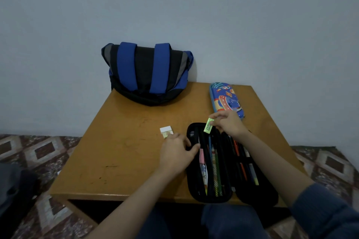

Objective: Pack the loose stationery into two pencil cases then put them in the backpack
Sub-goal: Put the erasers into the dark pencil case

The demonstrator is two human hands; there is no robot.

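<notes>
Wood-brown table (pixel 116 161) holds a blue-and-black fabric backpack (pixel 143 75) well beyond the open black zip pencil case (pixel 266 194), which reaches the near edge, with bare wood to its left. A blue printed hard pencil case (pixel 225 99) lies just beyond it. The right hand (pixel 229 124) pinches a green rectangular eraser (pixel 208 128) over its far end, while the left hand (pixel 174 151) rests palm-down and relaxed at its left rim, beside a white block eraser (pixel 166 131).

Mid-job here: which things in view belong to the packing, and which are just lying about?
Job: green eraser in the right hand, white eraser by the left hand, open black pencil case, blue pencil case, backpack.
Lying about: dark bundle on the floor, left of the table.
</notes>
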